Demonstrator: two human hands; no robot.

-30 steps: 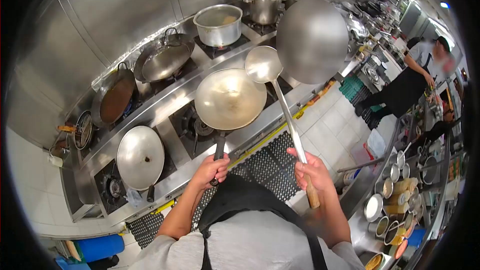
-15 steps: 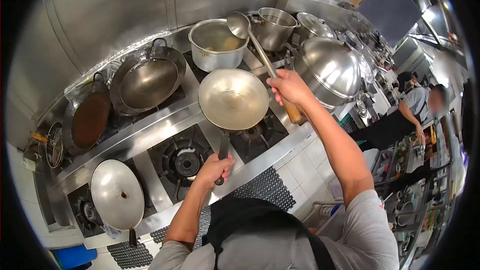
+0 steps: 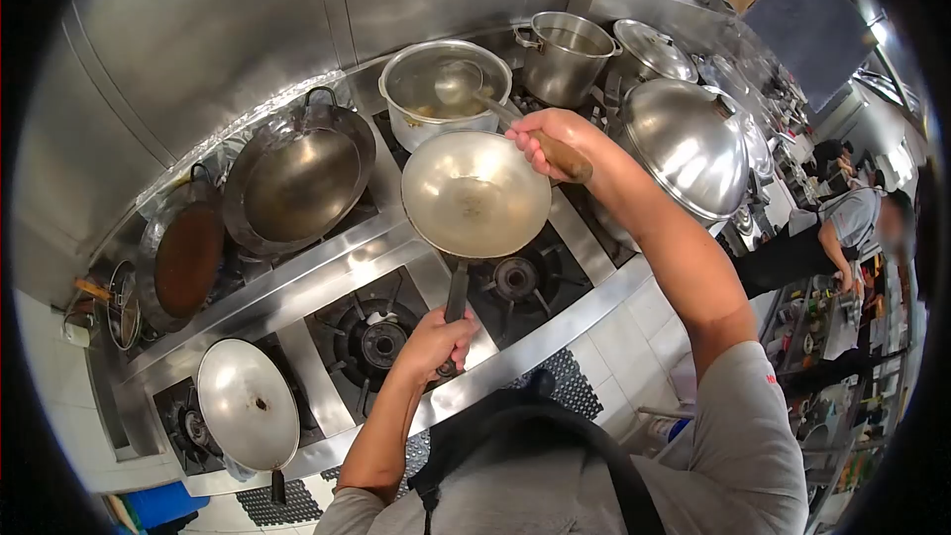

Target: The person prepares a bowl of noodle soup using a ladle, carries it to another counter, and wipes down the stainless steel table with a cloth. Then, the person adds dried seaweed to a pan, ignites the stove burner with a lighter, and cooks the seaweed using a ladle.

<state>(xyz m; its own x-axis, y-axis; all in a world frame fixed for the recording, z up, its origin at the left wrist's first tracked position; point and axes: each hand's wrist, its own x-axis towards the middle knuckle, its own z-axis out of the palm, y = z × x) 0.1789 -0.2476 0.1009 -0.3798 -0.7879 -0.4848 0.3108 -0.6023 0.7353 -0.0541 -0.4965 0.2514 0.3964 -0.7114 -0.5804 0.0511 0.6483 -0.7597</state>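
Note:
My left hand is closed around the dark handle of a frying pan. The pan is tilted toward me above the stove, and its pale metal inside shows no food. A ladle with a wooden grip is held in my right hand, fingers wrapped round the handle. The ladle's bowl is inside the rim of a large pot that holds liquid with pale pieces in it. Whether the bowl touches the liquid I cannot tell. The pan's far rim overlaps the front of that pot in view.
Two dark woks stand on the back left. A second pan lies on the left burner. A tall pot and a domed lid are at the right. Another person stands far right near shelves.
My right hand has lowered the ladle, bringing its bowl from above the pot's right rim down into the pot. My left hand still holds the pan; the view has shifted slightly.

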